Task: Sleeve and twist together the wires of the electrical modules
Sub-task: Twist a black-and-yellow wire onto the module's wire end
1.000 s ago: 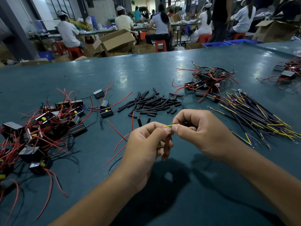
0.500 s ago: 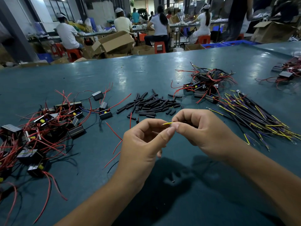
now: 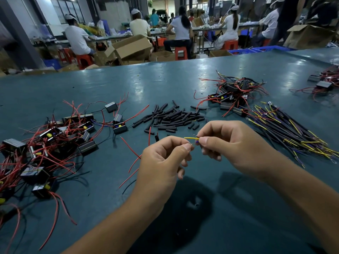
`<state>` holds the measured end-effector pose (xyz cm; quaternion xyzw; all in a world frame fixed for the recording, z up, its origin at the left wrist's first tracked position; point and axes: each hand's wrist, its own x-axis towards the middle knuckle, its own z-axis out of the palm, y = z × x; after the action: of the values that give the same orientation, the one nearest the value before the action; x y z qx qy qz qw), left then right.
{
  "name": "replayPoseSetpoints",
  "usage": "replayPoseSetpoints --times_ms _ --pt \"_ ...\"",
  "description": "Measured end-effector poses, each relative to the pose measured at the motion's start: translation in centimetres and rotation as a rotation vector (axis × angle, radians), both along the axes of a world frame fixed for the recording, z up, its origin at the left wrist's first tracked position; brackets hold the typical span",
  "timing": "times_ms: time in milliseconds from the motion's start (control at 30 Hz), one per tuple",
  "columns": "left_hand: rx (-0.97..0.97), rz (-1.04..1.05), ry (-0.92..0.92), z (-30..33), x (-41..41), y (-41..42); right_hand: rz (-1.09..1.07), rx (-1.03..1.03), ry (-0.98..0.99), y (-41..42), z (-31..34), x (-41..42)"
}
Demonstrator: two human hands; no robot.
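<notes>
Yellow wire point(image 3: 191, 138) at frame centre, pinched between right hand point(image 3: 236, 147) and left hand point(image 3: 161, 162), fingers curled tight on its bare end. Judged light, limp, fine-stranded; best gripped on insulation beside the tip.

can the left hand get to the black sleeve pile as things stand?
Probably not right now: the left hand is pinching the yellow wire with the right hand. The path to the sleeve pile looks clear once it lets go.

Teal table point(image 3: 165, 85), black sleeves point(image 3: 170, 116), red wires point(image 3: 128, 143) (one yellow wire point(image 3: 190, 138)).
</notes>
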<state>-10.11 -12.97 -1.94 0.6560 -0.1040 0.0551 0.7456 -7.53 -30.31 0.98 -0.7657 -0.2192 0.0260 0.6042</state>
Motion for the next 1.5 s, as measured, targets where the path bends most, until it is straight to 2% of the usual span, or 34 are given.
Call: replayPoseSetpoints --times_ms 133,300,400,467,733,800,967,1267,1367,1433,1500 --pt "-0.028 -0.038 0.048 0.2 -0.1 -0.1 0.003 -0.018 -0.023 0.1 0.3 -0.3" --pt "-0.126 -0.181 0.268 0.5 -0.2 -0.1 0.012 -0.042 -0.042 0.2 0.3 -0.5" --pt "-0.134 -0.202 0.268 0.6 -0.2 -0.1 -0.005 -0.062 -0.041 0.4 0.3 -0.6" --pt "-0.058 -0.128 0.146 0.5 -0.3 -0.1 -0.012 -0.043 -0.042 0.4 0.4 -0.6" --pt "0.531 0.27 -0.626 0.5 -0.6 0.5 -0.036 0.013 -0.01 0.2 0.4 -0.5" --pt "0.648 0.335 -0.747 0.3 -0.5 0.4 -0.026 0.023 0.001 0.2 0.3 -0.5" --pt "0.767 0.394 -0.854 0.0 -0.3 0.6 -0.01 0.026 0.011 0.3 0.3 -0.5" --pt "0.859 0.375 -0.966 0.2 0.0 0.9 0.019 0.016 0.027 0.4 0.6 -0.7" --pt "0.828 0.323 -0.857 0.5 -0.2 0.9 0.027 -0.037 -0.047 0.3 0.6 -0.8" --pt "0.635 0.242 -0.58 0.6 -0.5 0.5 0.013 -0.089 -0.135 0.3 0.5 -0.9" --pt "0.362 0.104 -0.232 0.9 -0.5 0.3 -0.018 -0.15 -0.243 0.3 0.5 -1.1"
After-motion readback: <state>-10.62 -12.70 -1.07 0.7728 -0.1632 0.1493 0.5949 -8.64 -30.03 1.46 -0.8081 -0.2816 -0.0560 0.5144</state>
